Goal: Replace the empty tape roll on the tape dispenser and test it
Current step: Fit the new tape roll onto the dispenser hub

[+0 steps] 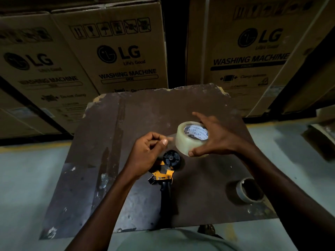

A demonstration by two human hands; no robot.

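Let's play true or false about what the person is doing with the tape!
1. The right hand holds the new tape roll. True.
2. The new roll already sits on the dispenser. False: its black hub is bare, and the roll is held above the board.
3. The left hand pinches the loose tape end pulled off the roll. True.
4. The empty core lies left of the dispenser. False: it lies to the right, near the board's edge.
5. The boxes behind say "television". False: they say "washing machine".
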